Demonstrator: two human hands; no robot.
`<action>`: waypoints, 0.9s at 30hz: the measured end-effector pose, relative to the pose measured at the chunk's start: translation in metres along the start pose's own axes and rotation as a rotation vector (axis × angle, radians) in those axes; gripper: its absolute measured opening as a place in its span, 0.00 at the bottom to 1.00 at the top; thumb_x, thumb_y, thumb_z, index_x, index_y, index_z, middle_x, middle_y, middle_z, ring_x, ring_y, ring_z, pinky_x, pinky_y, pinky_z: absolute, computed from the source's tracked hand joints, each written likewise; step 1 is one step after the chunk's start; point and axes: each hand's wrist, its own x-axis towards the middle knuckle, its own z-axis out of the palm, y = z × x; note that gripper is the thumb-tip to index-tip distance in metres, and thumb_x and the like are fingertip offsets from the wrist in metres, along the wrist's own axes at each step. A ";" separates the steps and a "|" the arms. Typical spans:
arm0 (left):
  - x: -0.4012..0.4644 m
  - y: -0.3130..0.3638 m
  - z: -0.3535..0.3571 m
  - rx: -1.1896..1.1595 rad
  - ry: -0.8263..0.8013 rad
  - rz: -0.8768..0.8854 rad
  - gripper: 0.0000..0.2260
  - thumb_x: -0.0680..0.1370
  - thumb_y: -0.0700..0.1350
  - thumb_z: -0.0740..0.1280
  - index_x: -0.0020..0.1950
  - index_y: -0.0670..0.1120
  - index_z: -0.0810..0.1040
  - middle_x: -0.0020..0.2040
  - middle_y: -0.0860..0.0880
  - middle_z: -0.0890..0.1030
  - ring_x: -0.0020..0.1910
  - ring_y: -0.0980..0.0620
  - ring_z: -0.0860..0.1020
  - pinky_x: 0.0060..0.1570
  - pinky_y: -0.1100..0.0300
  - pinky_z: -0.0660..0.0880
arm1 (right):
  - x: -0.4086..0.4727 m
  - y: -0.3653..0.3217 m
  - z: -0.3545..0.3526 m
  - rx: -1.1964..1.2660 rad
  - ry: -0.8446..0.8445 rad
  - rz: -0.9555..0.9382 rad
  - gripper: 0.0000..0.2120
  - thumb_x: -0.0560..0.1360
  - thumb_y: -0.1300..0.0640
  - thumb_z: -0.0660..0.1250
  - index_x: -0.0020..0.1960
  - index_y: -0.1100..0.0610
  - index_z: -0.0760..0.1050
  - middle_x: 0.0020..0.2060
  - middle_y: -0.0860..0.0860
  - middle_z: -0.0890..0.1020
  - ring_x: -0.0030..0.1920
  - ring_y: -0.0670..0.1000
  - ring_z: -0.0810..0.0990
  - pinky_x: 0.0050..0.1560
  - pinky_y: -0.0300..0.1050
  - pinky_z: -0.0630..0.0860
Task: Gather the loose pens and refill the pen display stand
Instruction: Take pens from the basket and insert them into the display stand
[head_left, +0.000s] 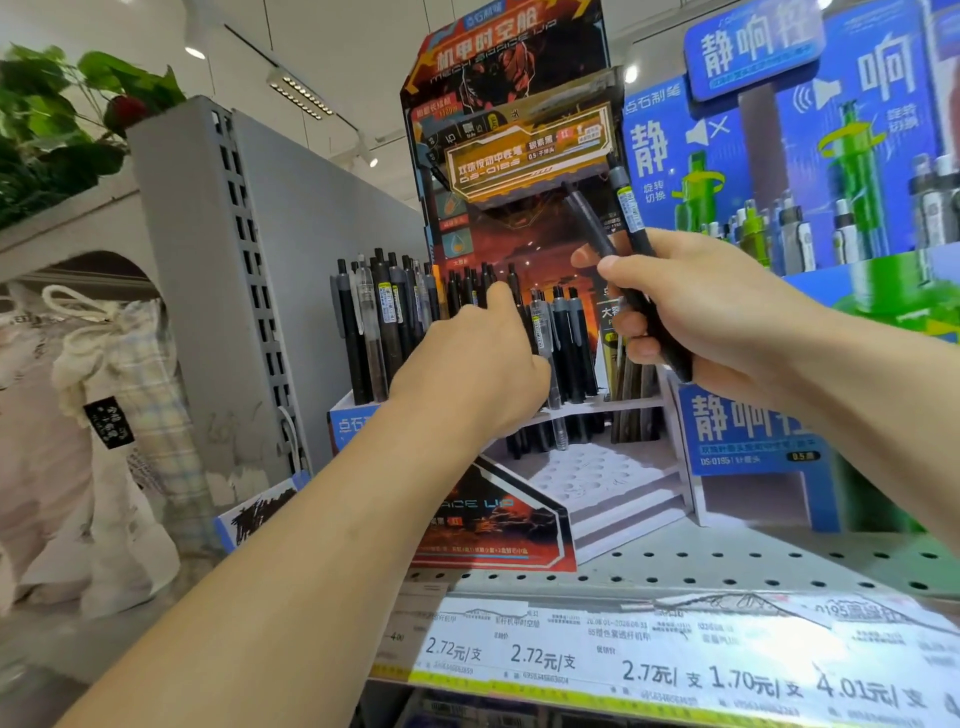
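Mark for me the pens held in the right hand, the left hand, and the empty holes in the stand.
pens (631, 299), head view, dark barrel.
left hand (467, 364), head view, back of hand.
empty holes (587, 470), head view, white perforated tier.

The left hand (475, 358) hides the lower pen barrels (563, 343) — shelf price labels (675, 660) blurred.

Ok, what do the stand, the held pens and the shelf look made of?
Stand: looks like printed cardboard, with flat folded panels, slightly glossy.
Pens gripped by the right hand: probably matte dark plastic, one with a barcode sticker.
Shelf: likely painted metal, grey with punched holes.
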 end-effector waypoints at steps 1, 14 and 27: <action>0.000 0.001 0.000 0.003 -0.014 -0.015 0.24 0.79 0.52 0.60 0.73 0.47 0.58 0.39 0.47 0.70 0.37 0.43 0.70 0.38 0.50 0.69 | 0.000 0.000 0.000 -0.023 0.014 -0.004 0.10 0.85 0.57 0.60 0.57 0.55 0.80 0.36 0.50 0.71 0.31 0.47 0.69 0.28 0.39 0.69; 0.005 -0.001 -0.011 0.085 -0.002 -0.060 0.12 0.81 0.53 0.59 0.55 0.45 0.66 0.48 0.44 0.69 0.44 0.41 0.69 0.38 0.52 0.63 | -0.002 -0.001 -0.001 -0.032 0.085 -0.026 0.11 0.84 0.53 0.61 0.55 0.54 0.82 0.33 0.48 0.72 0.35 0.49 0.72 0.33 0.41 0.70; -0.077 -0.015 -0.041 -0.252 0.296 0.063 0.18 0.78 0.53 0.56 0.62 0.52 0.78 0.50 0.53 0.84 0.44 0.50 0.81 0.51 0.48 0.79 | -0.004 0.000 0.005 -0.196 0.185 -0.171 0.04 0.79 0.53 0.70 0.50 0.44 0.78 0.42 0.49 0.84 0.33 0.44 0.74 0.37 0.40 0.68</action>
